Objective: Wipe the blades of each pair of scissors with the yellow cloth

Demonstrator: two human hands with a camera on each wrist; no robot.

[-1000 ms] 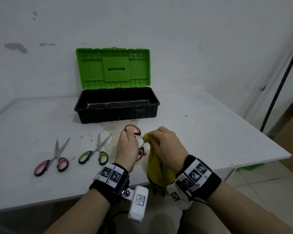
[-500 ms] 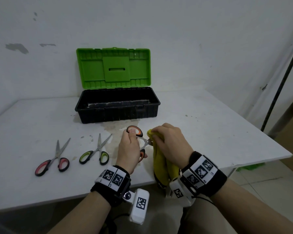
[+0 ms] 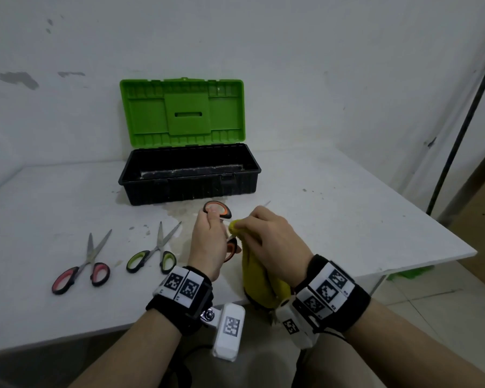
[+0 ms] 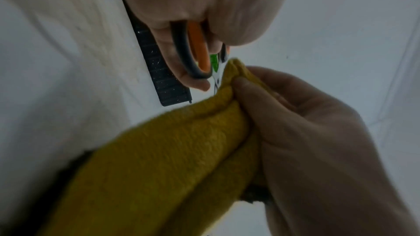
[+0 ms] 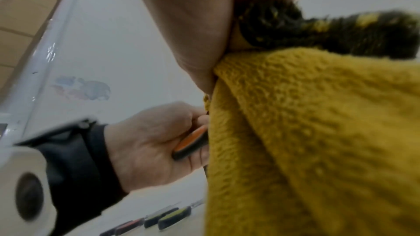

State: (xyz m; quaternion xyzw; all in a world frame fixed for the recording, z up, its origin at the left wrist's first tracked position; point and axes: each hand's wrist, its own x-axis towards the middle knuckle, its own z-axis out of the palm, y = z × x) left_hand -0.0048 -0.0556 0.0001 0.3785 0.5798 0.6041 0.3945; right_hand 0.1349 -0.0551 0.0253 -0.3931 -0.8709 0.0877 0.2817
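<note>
At the white bench [image 3: 347, 233], centre frame, the left hand [image 3: 207, 245] clamps its grip on the orange-handled scissors [image 3: 217, 209] to steady them while the right hand [image 3: 272, 245] pinches the yellow cloth [image 3: 259, 278] round a blade.

Head view downward; wrist views close-up.

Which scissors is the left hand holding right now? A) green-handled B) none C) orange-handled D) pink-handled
C: the left hand grips the orange-handled scissors while the pink-handled scissors and green-handled scissors lie on the table.
</note>
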